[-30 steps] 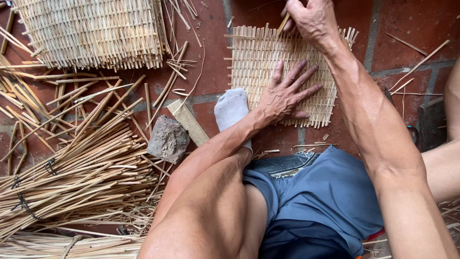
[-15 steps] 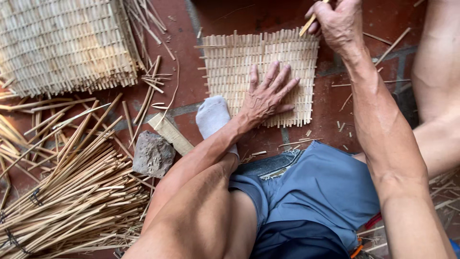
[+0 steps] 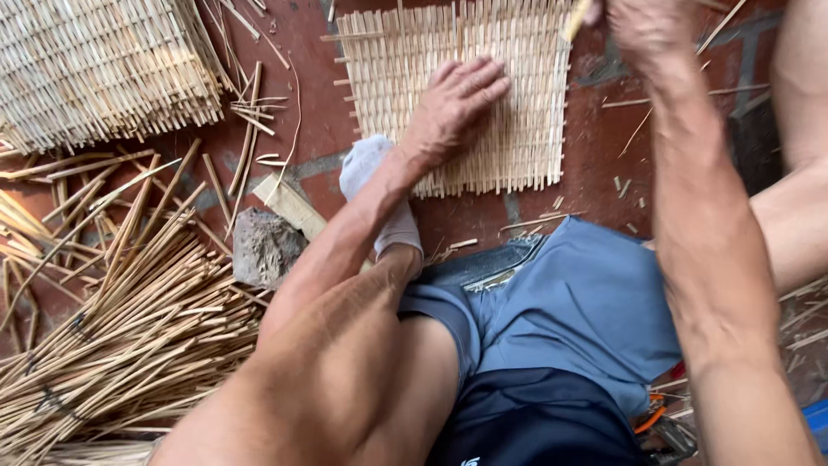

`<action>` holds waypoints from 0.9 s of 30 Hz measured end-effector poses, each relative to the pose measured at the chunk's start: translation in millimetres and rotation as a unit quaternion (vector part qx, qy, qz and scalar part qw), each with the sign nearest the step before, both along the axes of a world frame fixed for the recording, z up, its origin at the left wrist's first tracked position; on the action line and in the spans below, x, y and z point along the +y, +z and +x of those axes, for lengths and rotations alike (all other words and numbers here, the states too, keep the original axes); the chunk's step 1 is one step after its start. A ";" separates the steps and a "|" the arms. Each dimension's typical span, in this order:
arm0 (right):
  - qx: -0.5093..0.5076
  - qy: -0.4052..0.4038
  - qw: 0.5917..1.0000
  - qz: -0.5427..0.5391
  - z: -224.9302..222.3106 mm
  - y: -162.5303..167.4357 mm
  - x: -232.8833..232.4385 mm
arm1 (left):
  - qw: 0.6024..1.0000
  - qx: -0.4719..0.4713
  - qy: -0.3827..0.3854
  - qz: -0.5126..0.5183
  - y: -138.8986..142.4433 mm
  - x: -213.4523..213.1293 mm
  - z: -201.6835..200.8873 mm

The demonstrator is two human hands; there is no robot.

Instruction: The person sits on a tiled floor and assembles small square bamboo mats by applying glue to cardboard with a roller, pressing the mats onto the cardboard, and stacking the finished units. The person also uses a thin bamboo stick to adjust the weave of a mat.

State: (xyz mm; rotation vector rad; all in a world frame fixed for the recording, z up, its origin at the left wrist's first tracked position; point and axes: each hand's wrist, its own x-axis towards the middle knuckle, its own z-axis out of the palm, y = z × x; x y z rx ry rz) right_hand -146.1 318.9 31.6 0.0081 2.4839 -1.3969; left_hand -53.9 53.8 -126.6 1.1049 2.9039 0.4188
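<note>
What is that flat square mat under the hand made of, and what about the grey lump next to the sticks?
The pale square woven mat looks like thin split bamboo or cane strips, dry and unvarnished: narrow tan slats cross over and under, with loose ends poking out. The left hand presses flat on it. The rough grey lump looks like stone or broken concrete, matte and pitted.

The left hand [image 3: 453, 103] lies flat, palm down, fingers spread, forearm stretched forward. The right hand [image 3: 642, 26] is raised at the frame's top edge, fingers curled shut.
</note>
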 end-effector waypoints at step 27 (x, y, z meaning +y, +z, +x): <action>-0.051 0.199 0.972 0.110 248.9 -39.5 -166.7 | 0.993 -0.113 0.005 0.012 50.2 -50.0 -6.2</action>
